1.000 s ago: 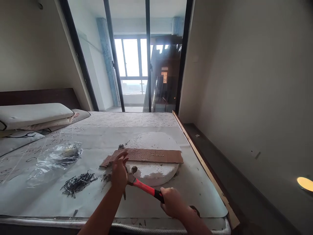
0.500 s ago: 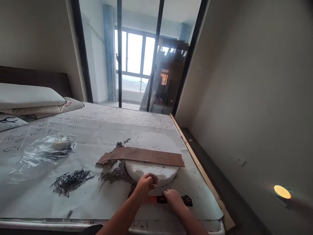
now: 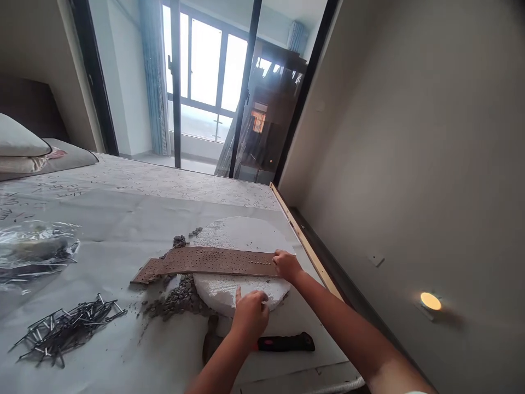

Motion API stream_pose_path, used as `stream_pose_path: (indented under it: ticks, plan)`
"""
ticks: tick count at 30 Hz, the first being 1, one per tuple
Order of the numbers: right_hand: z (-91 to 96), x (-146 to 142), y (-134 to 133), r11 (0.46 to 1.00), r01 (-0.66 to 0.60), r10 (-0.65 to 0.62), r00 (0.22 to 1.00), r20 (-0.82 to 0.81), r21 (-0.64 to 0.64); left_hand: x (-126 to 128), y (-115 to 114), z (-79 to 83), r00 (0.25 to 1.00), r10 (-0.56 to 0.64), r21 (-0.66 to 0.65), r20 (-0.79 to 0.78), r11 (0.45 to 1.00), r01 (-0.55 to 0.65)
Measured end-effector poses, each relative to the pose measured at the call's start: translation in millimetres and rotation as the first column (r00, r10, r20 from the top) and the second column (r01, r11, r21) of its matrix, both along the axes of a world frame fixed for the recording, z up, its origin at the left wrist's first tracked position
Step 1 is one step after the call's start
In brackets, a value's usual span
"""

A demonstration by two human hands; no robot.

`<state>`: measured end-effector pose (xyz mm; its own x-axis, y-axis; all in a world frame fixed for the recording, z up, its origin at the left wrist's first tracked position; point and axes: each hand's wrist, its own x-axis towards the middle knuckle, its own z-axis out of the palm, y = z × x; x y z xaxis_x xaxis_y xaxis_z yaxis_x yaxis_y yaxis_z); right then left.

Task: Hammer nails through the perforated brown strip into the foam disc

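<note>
Strip: in the head view, brown and dotted with holes, lying across the white disc, its left end reaching past the disc's edge over the rubble; a short row of pale dots runs near its right end.
Right hand: at the strip's right end, fingers bent and drawn close together, fingertips by the end of the dot row; whether they pinch the strip or only rest on it, I cannot tell.
Left hand: over the disc's near side, index finger raised, the others curled; nothing shows in it, though its palm side is hidden.
Hammer: flat on the white sheet just in front of the disc, dark handle end pointing right, the left forearm crossing above it.
Change: a second ago the right hand had the hammer by its handle and the left hand was at the strip; now the hammer lies free and the right hand is at the strip instead.
Meaning: striking looks paused, in my judgement, and attention seems to be on the strip's dotted right end.
Rubble: grey crumbs heaped against the disc's left side.
Nails: loose, tangled pile on the sheet, left of the rubble.
Bag: clear plastic, beyond the nails, contents hard to make out.
Bed: carries all of these.
</note>
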<state>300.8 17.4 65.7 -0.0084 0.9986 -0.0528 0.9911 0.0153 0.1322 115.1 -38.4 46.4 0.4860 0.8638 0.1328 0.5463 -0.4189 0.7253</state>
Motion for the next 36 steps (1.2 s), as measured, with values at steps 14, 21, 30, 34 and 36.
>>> stream_pose_path:
  ticks: [14, 21, 30, 34, 36]
  plan:
    - [-21.5, -3.6, 29.7, 0.982, -0.128, 0.137, 0.989, 0.059, -0.138, 8.2, 26.5, -15.0, 0.995, -0.084, -0.108, 0.055, 0.99, 0.09]
    - [-17.5, -3.4, 33.4, 0.995, -0.022, 0.03, 0.997, 0.075, -0.099, 7.1, 23.8, -11.7, 0.995, -0.075, -0.119, 0.069, 0.989, 0.083]
    - [-11.0, -0.5, 34.3, 0.995, -0.017, 0.026, 0.995, 0.091, -0.097, 6.9, 24.8, -15.0, 0.995, -0.08, -0.11, 0.064, 0.99, 0.086]
    - [-12.2, -4.1, 36.7, 0.994, -0.012, 0.022, 0.996, 0.09, -0.107, 7.2, 23.8, -15.2, 0.995, -0.088, -0.109, 0.05, 0.99, 0.093]
    - [-13.8, -5.9, 38.7, 0.994, -0.003, 0.013, 0.996, 0.089, -0.111, 7.6, 23.4, -15.8, 0.995, -0.092, -0.109, 0.044, 0.989, 0.096]
